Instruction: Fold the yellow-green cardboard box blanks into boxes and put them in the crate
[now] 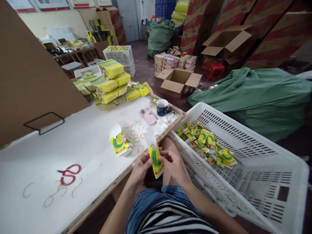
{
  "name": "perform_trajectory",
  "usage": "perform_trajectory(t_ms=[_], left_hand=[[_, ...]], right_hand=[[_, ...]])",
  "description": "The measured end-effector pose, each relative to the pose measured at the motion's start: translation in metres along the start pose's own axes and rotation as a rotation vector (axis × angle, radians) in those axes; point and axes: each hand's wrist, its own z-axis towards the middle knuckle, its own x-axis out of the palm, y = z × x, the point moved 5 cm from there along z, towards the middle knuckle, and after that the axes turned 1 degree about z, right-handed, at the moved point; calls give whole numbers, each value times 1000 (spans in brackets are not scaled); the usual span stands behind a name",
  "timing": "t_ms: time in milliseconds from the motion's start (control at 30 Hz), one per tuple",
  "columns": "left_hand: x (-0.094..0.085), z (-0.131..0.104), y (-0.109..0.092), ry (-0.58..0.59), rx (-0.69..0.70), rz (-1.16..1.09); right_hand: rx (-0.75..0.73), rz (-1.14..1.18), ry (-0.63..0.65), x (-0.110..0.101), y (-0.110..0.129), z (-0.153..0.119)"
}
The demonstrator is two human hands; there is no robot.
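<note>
Over my lap, just past the table's front edge, I hold a yellow and green printed card packet (156,160) with a white flap standing up at its top. My left hand (142,165) pinches its left side with thumb and fingers. On the right side, my right hand (173,164) grips the same packet between thumb and fingertips. A small stack of similar yellow packets (120,143) lies on the white table (97,146) to the left of my hands. Loose rubber bands (133,132) are scattered close by it.
A white perforated crate (263,162) at my right holds many finished-looking yellow packets (203,138). Red-handled scissors (69,175) lie at the table's left. A dark mug (162,108) stands near the right corner. Bundled yellow cards (112,81) are piled at the back, and an open carton (179,81) sits beyond.
</note>
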Motion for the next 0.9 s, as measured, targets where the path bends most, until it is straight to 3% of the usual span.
perform_trajectory(t_ms=[167,367,467,633,767,900], left_hand=[[-6,3,11,-213,-24,20],[-2,-1,-3,-297,128,199],[4,-5,-7,-237,142,219],[11,-8,-13,-81,115,219],[17,-11,-16,53,56,206],[20,-14,-18,108,17,163]], right_hand=[[-29,-32,-7,1,-5,-1],[-91,-179,-83,-6,-10,4],[-161,-170,-49,-7,-5,6],[-286,-112,125,-12,8,11],[-276,-170,276,-17,16,14],[-273,-223,325,-22,27,12]])
